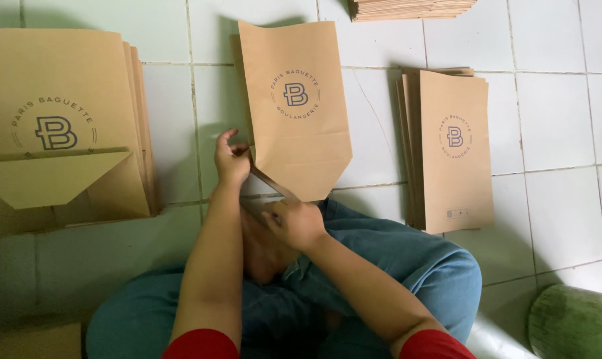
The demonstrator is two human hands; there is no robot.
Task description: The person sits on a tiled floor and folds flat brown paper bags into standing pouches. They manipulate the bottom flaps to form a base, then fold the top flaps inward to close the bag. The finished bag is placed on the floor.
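A home-style packing workspace: white tiled floor [553,119] with stacked brown paper bags [455,149].

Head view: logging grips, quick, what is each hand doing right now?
Left hand: fingers closed on the left edge of the brown paper bag.
Right hand: fingers closed on the same bag's folded bottom corner.

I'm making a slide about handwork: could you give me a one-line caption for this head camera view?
Seated on a white tiled floor, both hands, left hand and right hand, hold a brown paper bag between bag stacks.
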